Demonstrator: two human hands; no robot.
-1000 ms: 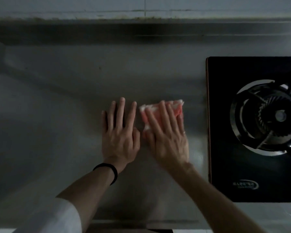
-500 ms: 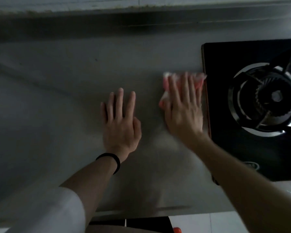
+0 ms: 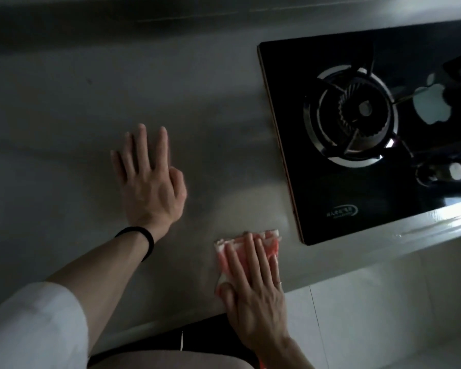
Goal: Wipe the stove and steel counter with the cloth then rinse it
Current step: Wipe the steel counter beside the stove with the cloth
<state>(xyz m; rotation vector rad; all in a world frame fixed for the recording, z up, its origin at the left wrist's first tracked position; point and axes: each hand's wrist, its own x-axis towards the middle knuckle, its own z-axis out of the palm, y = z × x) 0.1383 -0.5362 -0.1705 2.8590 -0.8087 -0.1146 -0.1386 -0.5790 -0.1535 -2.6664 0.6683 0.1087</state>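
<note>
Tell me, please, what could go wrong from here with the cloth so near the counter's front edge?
1. The right hand presses the cloth flat near the front edge of the steel counter; a further pull could drag it off the edge.
2. The stove has its near corner close to the cloth, on its right, and that edge might snag it.
3. The left hand rests flat on the counter and may smudge wiped steel.

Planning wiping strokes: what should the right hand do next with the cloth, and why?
Probably push the pink cloth toward the back of the steel counter. The right hand presses it flat at the front edge, beside the near corner of the gas stove, so no counter is left nearer the person; the left hand rests flat to its left, clear of that path.
</note>
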